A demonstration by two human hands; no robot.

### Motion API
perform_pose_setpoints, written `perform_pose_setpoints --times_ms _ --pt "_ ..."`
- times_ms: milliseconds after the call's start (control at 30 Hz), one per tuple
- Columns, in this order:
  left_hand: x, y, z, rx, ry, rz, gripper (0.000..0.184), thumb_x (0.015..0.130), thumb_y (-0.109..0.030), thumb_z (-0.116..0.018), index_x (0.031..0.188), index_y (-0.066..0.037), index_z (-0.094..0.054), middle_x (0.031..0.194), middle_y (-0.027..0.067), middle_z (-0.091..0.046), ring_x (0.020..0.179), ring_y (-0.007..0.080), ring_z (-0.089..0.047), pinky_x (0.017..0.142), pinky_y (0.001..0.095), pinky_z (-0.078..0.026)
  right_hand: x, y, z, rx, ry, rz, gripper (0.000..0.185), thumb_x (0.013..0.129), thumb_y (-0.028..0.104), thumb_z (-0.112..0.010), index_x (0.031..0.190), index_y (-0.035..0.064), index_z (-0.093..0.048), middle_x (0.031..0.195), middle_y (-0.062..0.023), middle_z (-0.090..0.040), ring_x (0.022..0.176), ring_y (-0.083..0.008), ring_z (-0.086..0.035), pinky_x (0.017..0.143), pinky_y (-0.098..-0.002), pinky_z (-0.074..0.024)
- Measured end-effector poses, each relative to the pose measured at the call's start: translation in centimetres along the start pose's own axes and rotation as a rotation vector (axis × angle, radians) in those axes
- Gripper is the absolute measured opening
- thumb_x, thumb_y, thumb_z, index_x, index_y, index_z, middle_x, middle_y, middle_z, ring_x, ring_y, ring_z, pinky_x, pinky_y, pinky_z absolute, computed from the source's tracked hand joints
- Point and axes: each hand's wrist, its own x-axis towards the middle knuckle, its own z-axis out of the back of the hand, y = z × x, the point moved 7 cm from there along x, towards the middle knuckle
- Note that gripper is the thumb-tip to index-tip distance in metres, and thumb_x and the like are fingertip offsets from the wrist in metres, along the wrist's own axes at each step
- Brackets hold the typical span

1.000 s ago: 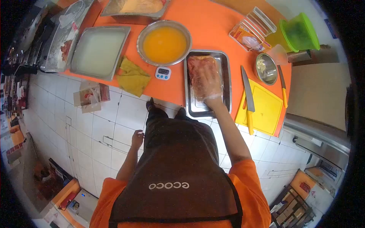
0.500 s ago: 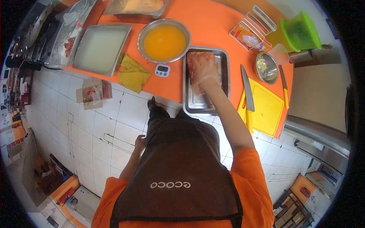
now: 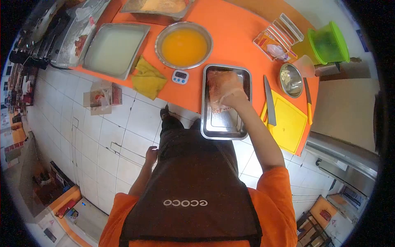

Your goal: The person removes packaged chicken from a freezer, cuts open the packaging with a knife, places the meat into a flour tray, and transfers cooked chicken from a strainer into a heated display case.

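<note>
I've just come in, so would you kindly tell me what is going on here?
A person has their right hand on what looks like a slab of raw meat in a metal tray. The left hand hangs beside the apron, away from the table. A bowl of orange liquid stands nearby, and a knife lies across one edge of a yellow cutting board.

The white digital timer [image 3: 180, 77] lies on the orange tabletop [image 3: 238, 33]. Just beyond the timer: steel bowl of orange liquid [image 3: 210, 44]. Left of the timer: yellow cloth [image 3: 148, 79]; farther left, rectangular metal pan [image 3: 134, 51]. Well right of the timer: yellow cutting board [image 3: 290, 123].
</note>
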Motion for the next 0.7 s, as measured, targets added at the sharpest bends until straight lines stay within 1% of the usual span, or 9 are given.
perform_pose_setpoints --times_ms 167,233,367,467,533,567,600,633,700 --pt "-0.5 1.1 0.2 -0.029 -0.017 -0.04 0.028 0.089 -0.011 -0.063 0.115 -0.005 -0.057 0.085 0.012 -0.069 0.078 0.0194 -0.066 0.072 0.0323 -0.052 0.0 0.1 0.3 -0.035 -0.047 -0.01 0.014 0.072 0.011 -0.058 0.083 0.0036 -0.062 0.086 -0.0182 -0.067 0.09 -0.0362 -0.065 0.076 -0.0428 -0.0523" --pt "-0.9 0.4 0.3 -0.026 -0.014 -0.031 0.027 0.088 -0.01 -0.062 0.114 -0.005 -0.058 0.084 0.0115 -0.069 0.077 0.0188 -0.065 0.071 0.0316 -0.052 -0.1 0.1 0.0 -0.051 -0.015 -0.024 0.016 0.071 0.013 -0.06 0.083 0.0036 -0.063 0.089 -0.0178 -0.067 0.094 -0.0355 -0.064 0.079 -0.0416 -0.0512" --pt "-0.5 -1.2 0.4 -0.037 -0.04 -0.03 0.026 0.088 -0.01 -0.06 0.114 -0.005 -0.058 0.082 0.0103 -0.068 0.076 0.0181 -0.065 0.07 0.031 -0.052 0.9 -0.6 -0.7 -0.018 0.242 -0.086 0.03 0.06 0.021 -0.073 0.084 0.0039 -0.066 0.094 -0.017 -0.065 0.101 -0.0333 -0.06 0.086 -0.0382 -0.0481" --pt "-0.1 -3.2 0.4 -0.14 -0.07 -0.045 0.027 0.088 -0.011 -0.062 0.114 -0.005 -0.058 0.081 0.0089 -0.067 0.074 0.0169 -0.064 0.069 0.03 -0.051 1.5 -1.0 -2.2 0.033 0.258 0.08 0.039 0.058 0.024 -0.078 0.089 0.0036 -0.068 0.096 -0.0157 -0.066 0.097 -0.0313 -0.061 0.083 -0.0366 -0.0494" --pt "-0.4 -7.2 0.8 -0.096 -0.112 -0.165 0.026 0.088 -0.012 -0.061 0.113 -0.005 -0.059 0.08 0.0085 -0.066 0.074 0.016 -0.063 0.069 0.0296 -0.05 1.3 -2.3 -4.5 0.072 0.209 0.266 0.043 0.058 0.024 -0.079 0.094 0.0033 -0.069 0.097 -0.0147 -0.067 0.092 -0.0297 -0.064 0.079 -0.0358 -0.0514" --pt "-0.5 -9.1 1.1 -0.075 -0.136 -0.223 0.025 0.088 -0.012 -0.061 0.113 -0.005 -0.059 0.08 0.0083 -0.066 0.074 0.0156 -0.062 0.069 0.0294 -0.05 1.0 -2.9 -4.8 0.179 0.284 0.227 0.042 0.06 0.023 -0.078 0.096 0.0032 -0.068 0.097 -0.0142 -0.067 0.092 -0.029 -0.064 0.079 -0.0355 -0.0516" --pt "-0.2 -10.3 1.6 0.035 -0.219 -0.277 0.023 0.089 -0.011 -0.061 0.112 -0.005 -0.06 0.078 0.0074 -0.064 0.074 0.0143 -0.061 0.069 0.0285 -0.049 0.5 -3.5 -5.0 0.344 0.388 0.126 0.041 0.062 0.023 -0.076 0.098 0.0032 -0.068 0.098 -0.0138 -0.068 0.092 -0.0282 -0.064 0.079 -0.0353 -0.0518" --pt "-0.6 -12.7 2.1 0.027 -0.273 -0.339 0.023 0.09 -0.011 -0.061 0.112 -0.005 -0.06 0.078 0.0074 -0.064 0.074 0.0142 -0.061 0.069 0.0283 -0.049 -0.2 -4.1 -5.1 0.508 0.468 0.023 0.041 0.064 0.022 -0.074 0.099 0.0032 -0.068 0.098 -0.0134 -0.068 0.092 -0.0275 -0.064 0.079 -0.0351 -0.052" --pt "-3.0 -20.0 2.6 0.009 -0.385 -0.463 0.022 0.091 -0.01 -0.06 0.112 -0.005 -0.06 0.08 0.0073 -0.064 0.075 0.0138 -0.061 0.069 0.0279 -0.05 -1.6 -5.2 -5.3 0.817 0.581 -0.171 0.039 0.068 0.021 -0.071 0.103 0.0031 -0.067 0.099 -0.0125 -0.068 0.092 -0.026 -0.064 0.079 -0.0346 -0.0525"
